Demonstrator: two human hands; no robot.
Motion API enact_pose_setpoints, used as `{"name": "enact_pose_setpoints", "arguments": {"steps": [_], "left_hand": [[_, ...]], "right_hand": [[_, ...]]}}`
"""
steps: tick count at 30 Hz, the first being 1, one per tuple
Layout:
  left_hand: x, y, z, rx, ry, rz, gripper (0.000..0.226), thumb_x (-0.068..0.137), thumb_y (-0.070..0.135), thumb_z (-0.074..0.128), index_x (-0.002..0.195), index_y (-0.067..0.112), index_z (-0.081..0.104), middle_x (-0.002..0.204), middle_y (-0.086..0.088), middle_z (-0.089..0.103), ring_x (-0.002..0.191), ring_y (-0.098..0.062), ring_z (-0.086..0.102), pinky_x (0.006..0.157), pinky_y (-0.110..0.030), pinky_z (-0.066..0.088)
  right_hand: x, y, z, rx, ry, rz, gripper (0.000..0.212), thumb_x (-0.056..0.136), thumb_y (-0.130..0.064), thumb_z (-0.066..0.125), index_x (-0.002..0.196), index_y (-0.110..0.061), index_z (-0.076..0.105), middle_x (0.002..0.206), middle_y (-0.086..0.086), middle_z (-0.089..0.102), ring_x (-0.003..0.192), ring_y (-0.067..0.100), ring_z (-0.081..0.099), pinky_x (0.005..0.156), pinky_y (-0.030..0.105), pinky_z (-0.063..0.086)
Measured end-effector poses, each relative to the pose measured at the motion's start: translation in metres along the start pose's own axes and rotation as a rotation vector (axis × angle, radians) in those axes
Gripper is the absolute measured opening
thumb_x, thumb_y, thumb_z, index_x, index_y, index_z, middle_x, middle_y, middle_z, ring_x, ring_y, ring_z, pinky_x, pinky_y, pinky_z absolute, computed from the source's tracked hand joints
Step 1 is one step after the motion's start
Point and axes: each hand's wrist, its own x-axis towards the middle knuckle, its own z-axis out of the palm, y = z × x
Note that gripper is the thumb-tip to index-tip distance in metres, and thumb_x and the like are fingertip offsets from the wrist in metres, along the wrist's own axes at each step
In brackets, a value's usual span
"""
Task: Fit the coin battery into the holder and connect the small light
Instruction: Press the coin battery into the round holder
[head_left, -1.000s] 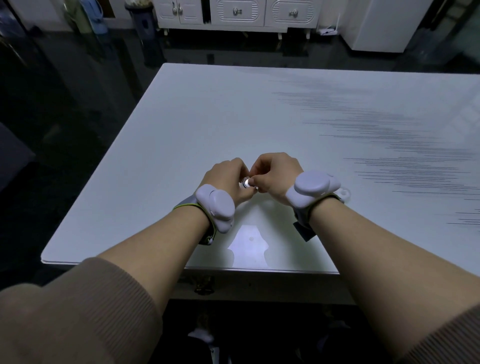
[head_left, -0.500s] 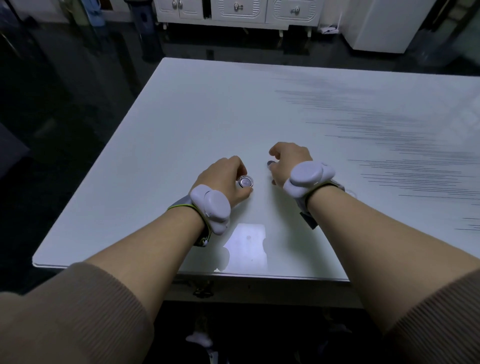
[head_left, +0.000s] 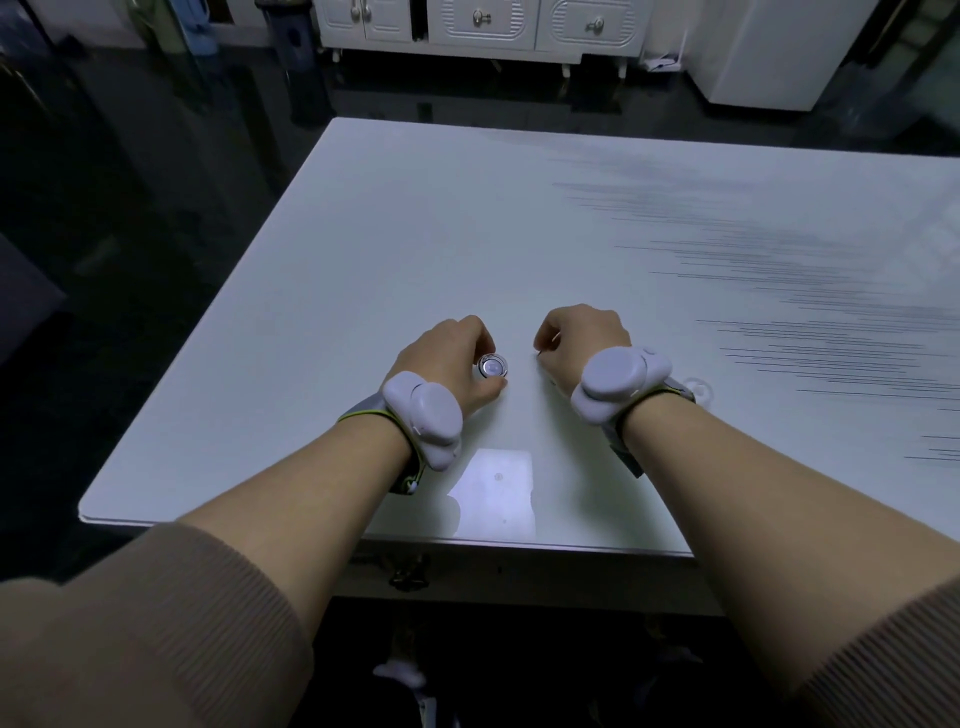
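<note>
My left hand (head_left: 451, 358) rests on the white table (head_left: 363, 249) and pinches a small round silvery holder (head_left: 493, 367) between thumb and fingers; its shiny face points up. Whether the coin battery sits inside it is too small to tell. My right hand (head_left: 579, 340) lies a short way to the right, fingers curled inward, apart from the holder. Something thin may be pinched at its fingertips, but I cannot make it out. A small clear round piece (head_left: 698, 391) lies on the table behind my right wrist.
Both wrists carry pale grey strap-on devices (head_left: 618, 383). The table's near edge (head_left: 519, 545) is just below my forearms, its left edge drops to a dark floor. White cabinets (head_left: 483, 23) stand far back.
My hands were joined over the holder a second ago. The right hand has since let go and drawn away to the right; the left keeps hold of the holder.
</note>
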Motion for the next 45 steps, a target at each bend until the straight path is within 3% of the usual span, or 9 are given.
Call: {"name": "enact_pose_setpoints", "arguments": {"steps": [2,4,7,10,16,22,31,36,45], "left_hand": [[-0.002,0.003,0.0,-0.005,0.001,0.001,0.026,0.084,0.027,0.058,0.107,0.015,0.057,0.115,-0.005,0.063,0.099,-0.03,0.061,0.089,-0.038,0.05],[-0.004,0.006,0.0,-0.01,0.005,0.003,0.025,0.084,0.027,0.058,0.107,0.015,0.057,0.115,-0.005,0.063,0.099,-0.03,0.061,0.088,-0.038,0.049],[-0.006,0.008,-0.001,-0.007,0.004,0.006,0.025,0.084,0.027,0.058,0.106,0.016,0.057,0.115,-0.005,0.063,0.1,-0.029,0.061,0.089,-0.038,0.05],[-0.008,0.014,-0.001,-0.006,0.004,0.018,0.025,0.084,0.028,0.059,0.106,0.016,0.058,0.114,-0.005,0.063,0.099,-0.03,0.061,0.089,-0.04,0.05],[-0.012,0.024,-0.005,0.002,0.004,0.036,0.027,0.084,0.028,0.06,0.107,0.014,0.057,0.115,-0.006,0.063,0.102,-0.031,0.061,0.089,-0.039,0.05],[-0.014,0.029,-0.008,0.018,0.021,0.051,0.028,0.084,0.029,0.061,0.108,0.016,0.057,0.115,-0.006,0.063,0.101,-0.03,0.061,0.088,-0.038,0.05],[-0.014,0.034,-0.008,0.024,0.019,0.056,0.028,0.084,0.027,0.06,0.108,0.014,0.057,0.115,-0.007,0.063,0.101,-0.031,0.061,0.089,-0.04,0.05],[-0.014,0.035,-0.006,0.02,0.022,0.056,0.027,0.084,0.027,0.06,0.107,0.014,0.058,0.114,-0.007,0.064,0.101,-0.031,0.061,0.089,-0.041,0.051],[-0.014,0.037,-0.005,0.01,0.013,0.064,0.027,0.084,0.028,0.06,0.107,0.015,0.057,0.115,-0.006,0.063,0.101,-0.03,0.061,0.089,-0.041,0.05]], "right_hand": [[-0.003,0.008,0.0,0.119,-0.047,0.033,0.017,0.076,-0.012,0.056,0.077,-0.025,0.067,0.098,0.001,0.075,0.098,0.025,0.068,0.09,0.028,0.051],[-0.006,0.017,-0.001,0.325,-0.077,0.062,0.011,0.071,-0.015,0.061,0.068,-0.024,0.067,0.079,-0.002,0.075,0.083,0.022,0.073,0.09,0.037,0.056],[-0.012,0.024,-0.006,0.786,-0.136,0.116,0.011,0.081,-0.004,0.067,0.077,-0.013,0.069,0.076,0.003,0.067,0.064,0.017,0.069,0.087,0.033,0.058],[-0.02,0.022,-0.016,0.932,-0.142,0.104,0.007,0.083,0.0,0.066,0.08,-0.007,0.067,0.078,0.006,0.064,0.065,0.017,0.065,0.086,0.031,0.058],[-0.034,0.017,-0.03,1.015,-0.162,0.052,0.006,0.087,-0.003,0.063,0.081,-0.001,0.065,0.074,0.013,0.064,0.061,0.018,0.063,0.057,0.017,0.058],[-0.039,0.014,-0.038,1.05,-0.184,0.034,0.015,0.093,-0.009,0.056,0.08,-0.003,0.063,0.067,0.011,0.06,0.038,0.007,0.057,0.046,0.014,0.052],[-0.039,0.019,-0.04,1.112,-0.15,0.047,0.014,0.088,0.001,0.058,0.076,-0.004,0.06,0.08,0.018,0.063,0.065,0.021,0.063,0.056,0.018,0.059],[-0.039,0.024,-0.037,1.045,-0.142,0.032,0.01,0.082,0.001,0.067,0.079,-0.005,0.06,0.081,0.015,0.065,0.074,0.028,0.064,0.076,0.027,0.061],[-0.04,0.024,-0.037,0.892,-0.14,-0.056,0.007,0.078,-0.003,0.069,0.072,-0.007,0.067,0.085,0.018,0.067,0.066,0.02,0.063,0.086,0.034,0.058]]}}
